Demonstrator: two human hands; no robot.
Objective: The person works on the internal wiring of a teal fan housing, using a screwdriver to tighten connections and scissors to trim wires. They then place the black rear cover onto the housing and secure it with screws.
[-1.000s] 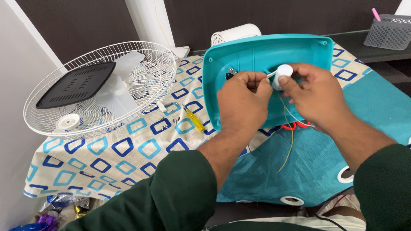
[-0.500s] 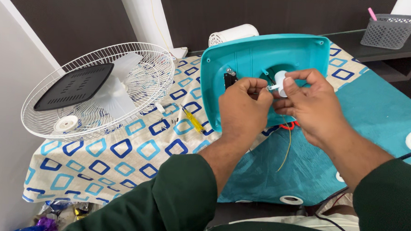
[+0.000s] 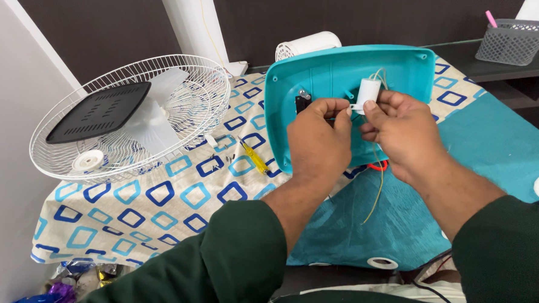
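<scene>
A small white boxy part (image 3: 368,93) with thin wires is sitting between both hands, just in front of the hollow inside of a turquoise plastic base (image 3: 321,75) that is standing tilted on the table. The right hand (image 3: 403,134) is pinching the part at its lower edge with thumb and forefinger; the left hand (image 3: 318,138) is closing its fingertips on something thin beside it, possibly a wire, though the view is too small to be sure. One yellow screwdriver (image 3: 254,157) is lying near the base's left edge on the patterned cloth (image 3: 158,195). One white wire fan guard (image 3: 132,115), round, is resting well apart at the table's left edge. One grey mesh basket (image 3: 513,41) is sitting far right.
</scene>
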